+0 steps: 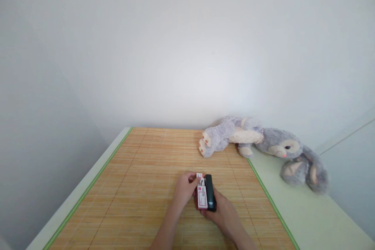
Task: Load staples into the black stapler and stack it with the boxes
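Observation:
A black stapler [210, 193] and a small white box with red-pink edges [202, 197] are side by side, just above the middle of the mat's near part. The box looks like a staple box. A narrower white and red end [199, 175] shows past its far edge, with something small and pale between the two that I cannot make out. My left hand [184, 188] is closed on the box's far left side, its thumb over the top. My right hand [224, 211] wraps the stapler from the right, its thumb at the near end of the box; some fingers are hidden.
A bamboo mat [140, 187] with green edging covers most of the pale table [316, 218]. A grey plush rabbit [246, 136] lies on its side at the back right, partly on the mat. A white wall [181, 47] rises behind the table.

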The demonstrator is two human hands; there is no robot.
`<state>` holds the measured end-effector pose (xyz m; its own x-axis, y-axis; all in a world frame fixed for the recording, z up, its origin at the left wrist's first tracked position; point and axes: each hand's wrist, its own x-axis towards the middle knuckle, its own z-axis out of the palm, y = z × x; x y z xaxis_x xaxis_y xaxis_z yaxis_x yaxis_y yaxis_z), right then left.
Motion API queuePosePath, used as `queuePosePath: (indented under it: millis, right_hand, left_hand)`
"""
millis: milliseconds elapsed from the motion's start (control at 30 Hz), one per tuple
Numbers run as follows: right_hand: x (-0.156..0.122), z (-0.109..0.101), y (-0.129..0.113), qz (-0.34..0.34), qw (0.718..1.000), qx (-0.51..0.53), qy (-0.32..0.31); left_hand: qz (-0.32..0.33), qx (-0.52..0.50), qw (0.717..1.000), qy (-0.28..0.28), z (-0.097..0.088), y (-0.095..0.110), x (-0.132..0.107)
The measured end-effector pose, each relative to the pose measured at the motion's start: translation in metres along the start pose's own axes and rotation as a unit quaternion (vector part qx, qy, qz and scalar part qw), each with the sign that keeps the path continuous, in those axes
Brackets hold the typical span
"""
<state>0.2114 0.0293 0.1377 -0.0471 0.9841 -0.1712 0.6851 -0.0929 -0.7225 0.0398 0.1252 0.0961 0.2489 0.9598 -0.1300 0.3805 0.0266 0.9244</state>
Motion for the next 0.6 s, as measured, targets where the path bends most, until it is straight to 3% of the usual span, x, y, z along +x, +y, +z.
queuePosePath:
  millis: [133, 267, 367, 500, 600]
  right_hand:
    - [0.0, 0.0, 0.002, 0.006, 1.0, -0.006, 0.0]
    - [0.001, 0.0, 0.005, 0.006, 1.0, 0.0, -0.001]
    - [0.003, -0.001, 0.004, 0.013, 1.0, -0.005, -0.004]
    - [0.006, -0.006, 0.009, -0.005, 1.0, -0.014, -0.005]
    - [0.007, -0.022, 0.024, -0.028, 1.0, -0.004, 0.0]
  left_hand:
    - [0.018, 0.022, 0.999, 0.027, -0.005, 0.003, -0.006]
    - [0.015, 0.04, 0.993, 0.106, 0.001, 0.007, -0.026]
    - [0.0, 0.033, 0.991, 0.131, 0.024, 0.003, -0.044]
    - [-0.018, 0.006, 0.997, 0.075, 0.069, -0.006, -0.053]
    - [0.026, 0.019, 0.999, 0.027, 0.101, -0.005, -0.047]
